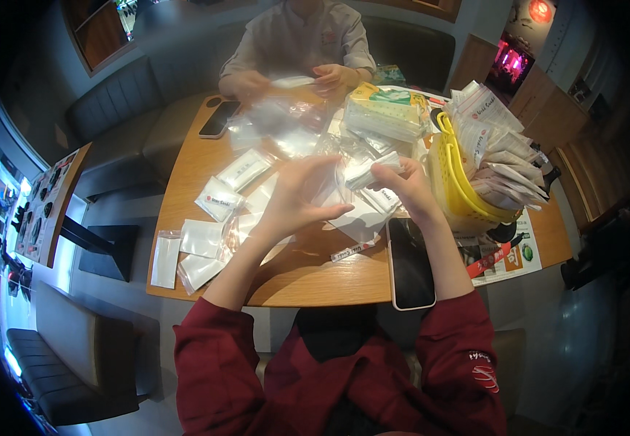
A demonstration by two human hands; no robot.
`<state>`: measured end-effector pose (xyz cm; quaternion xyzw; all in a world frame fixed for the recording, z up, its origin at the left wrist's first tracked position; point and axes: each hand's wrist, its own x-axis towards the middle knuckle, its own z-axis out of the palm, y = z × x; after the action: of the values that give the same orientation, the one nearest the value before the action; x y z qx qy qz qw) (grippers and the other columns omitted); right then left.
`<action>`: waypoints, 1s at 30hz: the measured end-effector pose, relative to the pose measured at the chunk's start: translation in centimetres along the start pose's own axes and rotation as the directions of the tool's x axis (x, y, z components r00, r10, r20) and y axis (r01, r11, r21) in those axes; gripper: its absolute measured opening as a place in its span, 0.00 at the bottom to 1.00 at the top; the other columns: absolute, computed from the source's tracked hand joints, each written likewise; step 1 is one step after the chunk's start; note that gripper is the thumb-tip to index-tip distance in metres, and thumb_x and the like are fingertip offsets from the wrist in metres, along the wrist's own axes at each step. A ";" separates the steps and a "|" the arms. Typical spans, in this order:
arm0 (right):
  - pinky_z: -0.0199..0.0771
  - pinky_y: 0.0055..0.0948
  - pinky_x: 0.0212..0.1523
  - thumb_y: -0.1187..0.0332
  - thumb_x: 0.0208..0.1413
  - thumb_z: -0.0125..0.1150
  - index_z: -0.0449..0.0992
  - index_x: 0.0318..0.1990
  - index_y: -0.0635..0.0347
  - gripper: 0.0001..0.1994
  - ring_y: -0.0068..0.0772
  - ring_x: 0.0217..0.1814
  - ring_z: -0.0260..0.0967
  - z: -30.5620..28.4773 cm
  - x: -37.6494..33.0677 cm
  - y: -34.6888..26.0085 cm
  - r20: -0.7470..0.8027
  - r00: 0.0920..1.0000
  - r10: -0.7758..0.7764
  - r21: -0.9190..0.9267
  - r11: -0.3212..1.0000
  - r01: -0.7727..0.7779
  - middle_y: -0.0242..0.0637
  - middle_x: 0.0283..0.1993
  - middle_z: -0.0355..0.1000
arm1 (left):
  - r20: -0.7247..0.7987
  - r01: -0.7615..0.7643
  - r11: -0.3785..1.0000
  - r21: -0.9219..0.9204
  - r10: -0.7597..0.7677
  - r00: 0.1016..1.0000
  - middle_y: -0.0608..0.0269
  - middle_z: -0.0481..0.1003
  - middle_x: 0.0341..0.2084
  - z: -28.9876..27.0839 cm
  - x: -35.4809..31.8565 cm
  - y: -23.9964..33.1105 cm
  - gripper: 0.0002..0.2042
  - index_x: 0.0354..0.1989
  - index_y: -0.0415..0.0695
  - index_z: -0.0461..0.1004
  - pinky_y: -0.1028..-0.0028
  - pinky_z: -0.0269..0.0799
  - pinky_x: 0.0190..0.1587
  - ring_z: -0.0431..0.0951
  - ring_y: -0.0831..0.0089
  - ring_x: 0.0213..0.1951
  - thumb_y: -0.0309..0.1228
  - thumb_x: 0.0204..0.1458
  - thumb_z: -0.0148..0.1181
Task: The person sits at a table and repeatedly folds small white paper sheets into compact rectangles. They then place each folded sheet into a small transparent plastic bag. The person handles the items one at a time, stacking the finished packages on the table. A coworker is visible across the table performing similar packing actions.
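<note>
White folded bundle, soft-looking and flat-layered (370, 173): pinched at its right end by the right hand (406, 190), raised over the table, slanting slightly up to the right (its material, paper or cloth, is unclear).
Clear thin plastic bag (335, 183): crinkled and see-through, upright in the gap between the left hand's (302, 192) thumb and fingers, grip uncertain.
Bundle and bag: side by side, bundle on the right; contact unclear.

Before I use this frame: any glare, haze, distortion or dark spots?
Head view: fisheye bows the table edge, corners black; head view: clear plastic bags hazy with glare; head view: far-left rim washes out bluish; head view: right rim sinks into shadow.
</note>
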<state>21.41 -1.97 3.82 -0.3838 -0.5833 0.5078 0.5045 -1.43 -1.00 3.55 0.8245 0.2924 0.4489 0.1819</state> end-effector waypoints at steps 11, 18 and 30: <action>0.71 0.18 0.34 0.67 0.50 0.65 0.77 0.39 0.67 0.13 0.17 0.33 0.71 1.2 -0.1 -0.2 -0.063 0.997 -0.054 -0.113 0.992 0.047 0.35 0.34 0.76 | 0.124 0.312 0.910 -0.273 -0.289 0.949 0.55 0.75 0.40 0.5 -0.5 0.0 0.28 0.49 0.38 0.71 0.72 0.68 0.46 0.75 0.69 0.41 0.37 0.39 0.70; 0.69 0.17 0.31 0.65 0.50 0.66 0.78 0.37 0.66 0.13 0.17 0.30 0.71 2.0 0.0 0.7 -0.126 0.991 0.041 -0.152 0.986 -0.060 0.33 0.30 0.76 | -0.139 -0.146 0.892 0.428 0.225 0.965 0.52 0.74 0.35 1.2 -0.4 0.0 0.28 0.46 0.38 0.72 0.68 0.69 0.43 0.74 0.58 0.39 0.36 0.34 0.72; 0.67 0.25 0.39 0.68 0.45 0.68 0.78 0.34 0.60 0.09 0.30 0.34 0.70 1.2 0.0 -0.3 0.244 0.881 -0.406 -0.468 0.746 0.473 0.36 0.32 0.75 | 0.326 0.485 0.769 -0.415 -0.372 0.869 0.53 0.76 0.41 0.1 -0.4 -0.2 0.27 0.49 0.37 0.72 0.73 0.68 0.48 0.76 0.67 0.43 0.35 0.39 0.70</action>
<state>20.23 -2.26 4.15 -0.3229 -0.8018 0.2229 0.4508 -1.55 -1.09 3.17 0.7080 0.3295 0.3574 0.5123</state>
